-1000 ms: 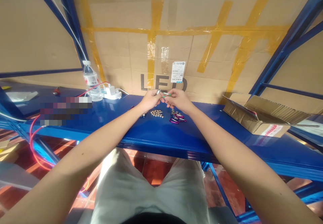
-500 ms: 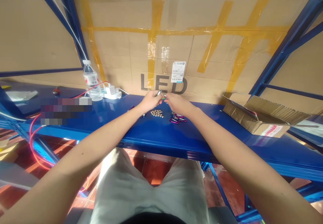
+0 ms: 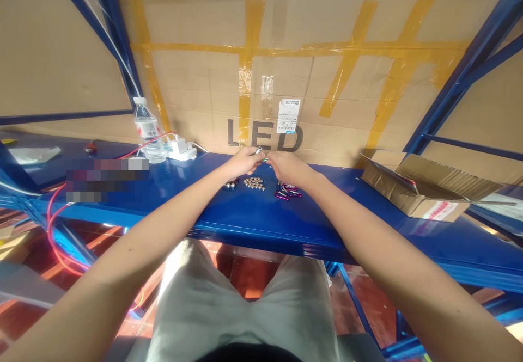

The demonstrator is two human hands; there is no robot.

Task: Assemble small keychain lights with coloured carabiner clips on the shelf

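Close together over the back part of the blue shelf, both of my hands work at small parts. My left hand (image 3: 244,161) is closed on a small silver metal piece (image 3: 258,150) that sticks up above the thumb. My right hand (image 3: 289,167) pinches a small green piece (image 3: 266,159) right beside the left fingertips; most of it is hidden. Below the hands lies a cluster of small brass-coloured metal parts (image 3: 254,183). Several purple-pink clips that look like carabiners (image 3: 288,190) lie under my right wrist. Round-ended silver parts (image 3: 231,184) show beside my left wrist.
An open cardboard box (image 3: 412,190) stands on the shelf (image 3: 261,220) at the right. To the left are a water bottle (image 3: 147,130) and a white power strip (image 3: 180,149) with a red cable. A large cardboard sheet (image 3: 196,90) closes off the back.
My left wrist and forearm have shifted slightly, uncovering more of the round-ended silver parts. Both hands stay together, still holding the small pieces.
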